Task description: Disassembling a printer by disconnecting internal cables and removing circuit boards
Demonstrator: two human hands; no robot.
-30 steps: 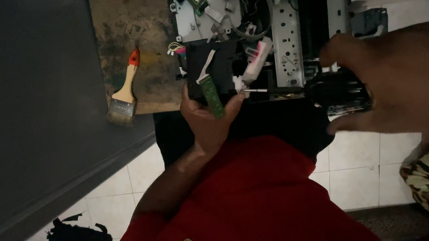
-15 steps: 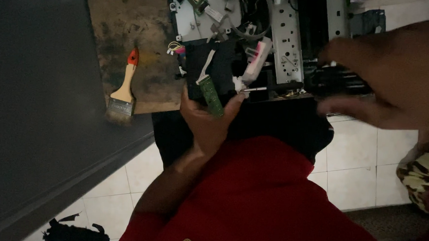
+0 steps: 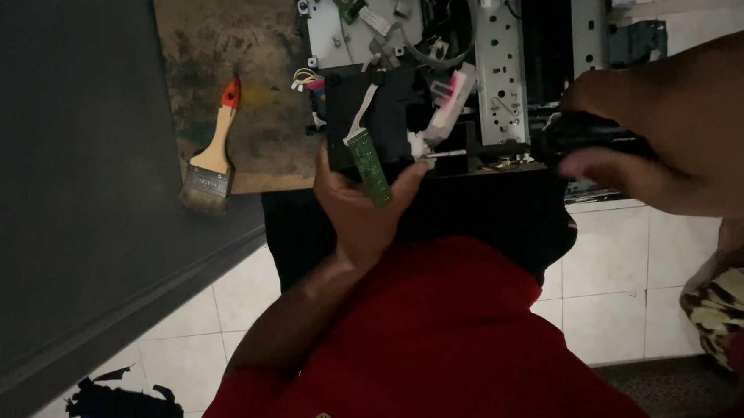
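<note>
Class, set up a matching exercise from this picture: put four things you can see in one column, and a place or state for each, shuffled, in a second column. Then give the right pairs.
Things:
1. paintbrush
2. green circuit board
3. screwdriver
4. black module

Places or states:
A. gripped in the right hand
B. lying alone on the brown board
C. under the left hand's thumb
D. held up by the left hand, a white ribbon cable across it

Pairs: 1-B, 2-C, 3-A, 4-D

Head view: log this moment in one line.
left hand: holds black module | right hand: grips screwdriver | brush: on board
</note>
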